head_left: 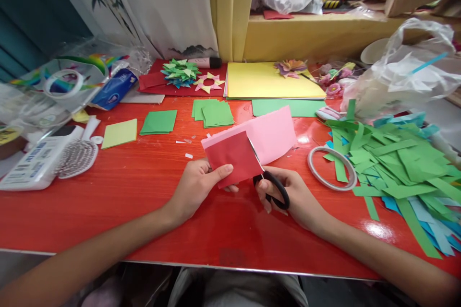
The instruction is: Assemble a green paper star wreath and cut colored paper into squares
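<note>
My left hand (202, 180) pinches the near left part of a sheet of pink paper (273, 132), thumb on top and fingers beneath. The near left part of the paper looks darker than the rest. My right hand (288, 194) is closed around the black handles of a pair of scissors (279, 187). Their blades are on the paper, with one thin metal edge visible along a cut line. The other blade is hidden. Both hands are above the red table (173, 235), near its front edge.
Green square papers (218, 113) and a yellow-green stack (120, 133) lie behind the hands. To the right are a tape roll (332, 168) and a heap of green paper strips (403, 163). A hairbrush (78, 158) and white bottle (39, 158) lie left; folded-paper stars (180, 73) sit at the back.
</note>
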`<state>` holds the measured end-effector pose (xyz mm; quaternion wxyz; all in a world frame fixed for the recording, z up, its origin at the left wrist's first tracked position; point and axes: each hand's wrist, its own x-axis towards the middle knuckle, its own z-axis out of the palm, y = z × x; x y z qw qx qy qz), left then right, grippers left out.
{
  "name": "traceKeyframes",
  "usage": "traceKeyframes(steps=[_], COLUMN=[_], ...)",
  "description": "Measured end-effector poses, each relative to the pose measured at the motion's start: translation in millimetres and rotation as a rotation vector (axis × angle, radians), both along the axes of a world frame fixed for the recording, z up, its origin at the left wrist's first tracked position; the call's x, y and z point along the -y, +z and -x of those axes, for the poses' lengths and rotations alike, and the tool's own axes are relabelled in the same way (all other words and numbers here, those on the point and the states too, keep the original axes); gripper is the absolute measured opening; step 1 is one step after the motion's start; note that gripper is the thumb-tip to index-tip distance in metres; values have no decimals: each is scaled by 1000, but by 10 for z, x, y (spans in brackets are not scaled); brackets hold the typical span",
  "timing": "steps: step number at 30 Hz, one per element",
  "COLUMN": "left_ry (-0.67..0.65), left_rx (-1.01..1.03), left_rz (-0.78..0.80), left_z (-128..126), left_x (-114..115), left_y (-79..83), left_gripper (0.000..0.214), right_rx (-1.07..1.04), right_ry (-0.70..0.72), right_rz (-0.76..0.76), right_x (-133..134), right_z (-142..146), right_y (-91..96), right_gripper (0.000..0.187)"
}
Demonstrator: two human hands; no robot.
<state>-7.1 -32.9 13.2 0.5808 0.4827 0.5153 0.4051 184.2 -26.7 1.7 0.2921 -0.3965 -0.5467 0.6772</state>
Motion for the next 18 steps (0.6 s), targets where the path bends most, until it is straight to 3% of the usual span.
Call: traceKeyframes(steps=[18], left_ry=[-26], left_rx=[31], left_rz=[55], left_z=[-31], left_x=[32], left_y=[-20], left_gripper=[26], right_rx=[-34], right_ry=[-54], right_rz=[-40], right_x=[-3], right_z=[9], right_y=[-20], right_gripper=[34])
